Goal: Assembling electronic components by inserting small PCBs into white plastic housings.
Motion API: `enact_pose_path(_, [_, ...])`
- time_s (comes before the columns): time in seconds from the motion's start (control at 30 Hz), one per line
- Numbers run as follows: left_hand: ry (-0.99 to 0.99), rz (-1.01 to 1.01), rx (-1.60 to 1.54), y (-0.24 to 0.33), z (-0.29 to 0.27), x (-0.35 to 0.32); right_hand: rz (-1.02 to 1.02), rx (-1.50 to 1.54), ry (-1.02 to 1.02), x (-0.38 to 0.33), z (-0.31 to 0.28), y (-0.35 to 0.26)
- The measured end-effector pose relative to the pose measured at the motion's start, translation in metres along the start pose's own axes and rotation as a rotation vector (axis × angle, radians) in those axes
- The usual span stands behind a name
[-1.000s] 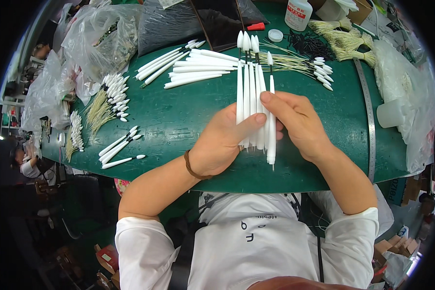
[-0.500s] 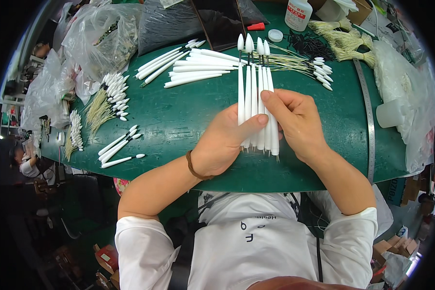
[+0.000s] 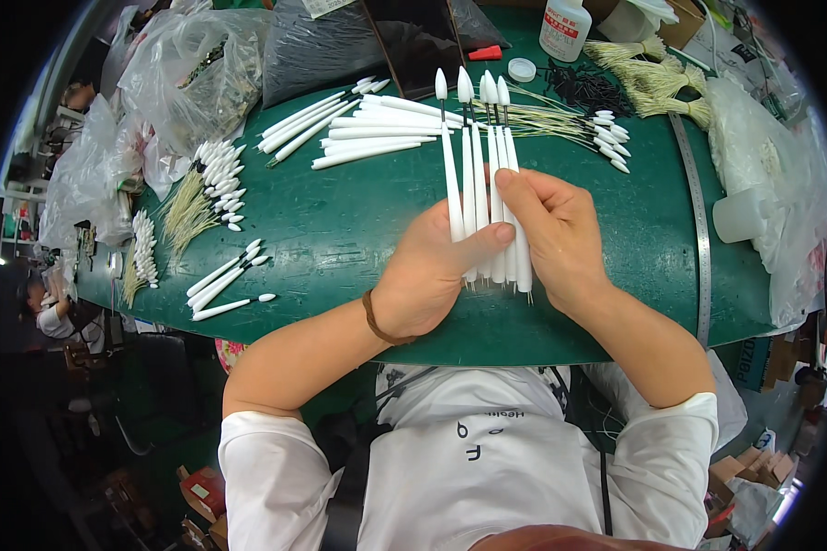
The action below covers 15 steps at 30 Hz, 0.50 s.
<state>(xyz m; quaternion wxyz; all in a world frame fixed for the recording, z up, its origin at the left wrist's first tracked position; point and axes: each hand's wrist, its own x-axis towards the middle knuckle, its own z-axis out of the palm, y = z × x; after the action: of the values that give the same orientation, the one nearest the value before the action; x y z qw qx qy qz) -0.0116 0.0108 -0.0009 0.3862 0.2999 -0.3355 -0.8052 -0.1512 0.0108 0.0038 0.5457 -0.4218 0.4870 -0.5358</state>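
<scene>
Several white taper candles (image 3: 481, 174) with flame-shaped tips on black necks stand side by side between my hands, tips pointing away from me. Thin wire ends poke out at their near ends. My left hand (image 3: 432, 271) is closed round the bundle, its thumb lying across the front. On the other side my right hand (image 3: 560, 230) grips the candles with thumb and bent fingers. The leftmost candle leans slightly apart from the others. Most of the fingers are hidden behind the bundle.
White candle tubes (image 3: 377, 142) lie beyond my hands. Flame tips on pale wires (image 3: 542, 118) lie to their right, more bundles (image 3: 216, 188) and finished candles (image 3: 225, 280) at left. A steel ruler (image 3: 698, 211), a bottle (image 3: 564, 29) and plastic bags (image 3: 188, 69) edge the table.
The leftmost candle has tipped and shifted left, opening a gap at the top of the bundle. My right hand has moved slightly left; both hands keep their hold.
</scene>
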Motion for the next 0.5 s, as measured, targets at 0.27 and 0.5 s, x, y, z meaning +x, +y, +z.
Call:
enact_pose_path(0.27, [0.019, 0.018, 0.019, 0.000, -0.001, -0.002, -0.038, 0.022, -0.028, -0.001, 0.000, 0.003])
enact_pose_path(0.5, [-0.049, 0.021, 0.093, -0.002, -0.003, 0.003, 0.027, -0.027, -0.061, -0.012, -0.015, -0.022])
